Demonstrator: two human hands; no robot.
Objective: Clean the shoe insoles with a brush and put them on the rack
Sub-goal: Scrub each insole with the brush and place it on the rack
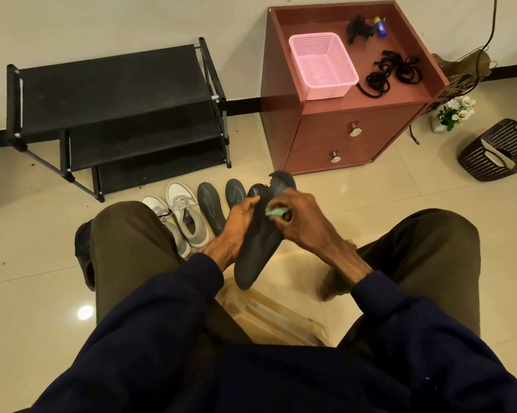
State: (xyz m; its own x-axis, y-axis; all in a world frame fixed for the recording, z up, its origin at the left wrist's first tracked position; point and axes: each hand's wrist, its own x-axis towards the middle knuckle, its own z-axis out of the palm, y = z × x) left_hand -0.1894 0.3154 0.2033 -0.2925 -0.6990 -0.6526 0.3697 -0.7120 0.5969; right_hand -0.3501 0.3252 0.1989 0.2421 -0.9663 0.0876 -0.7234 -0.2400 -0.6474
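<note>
**Brushing under way, rack not yet loaded**

Head view: the person sits with knees apart over a tiled floor. The left hand (241, 216) grips a dark insole (255, 254) by its edge, fingers curled round it, holding it tilted with the heel end down between the knees. The right hand (296, 223) is closed round a small green brush (276, 211) that is pressed against the upper half of that insole. A ragged dark piece shows just beyond the hands; whether it belongs to the same insole or to a second one behind it, I cannot tell.

Two more insoles (211, 208) lie on the floor beside a pair of grey sneakers (181, 219), both carrying pale marks. The black rack (117, 93) stands against the wall, well apart from the hands, and no insole shows on any shelf.

By my reading, the task is at an early stage: one insole is being scrubbed, the floor pair probably awaits its turn, and all the placing remains.
</note>
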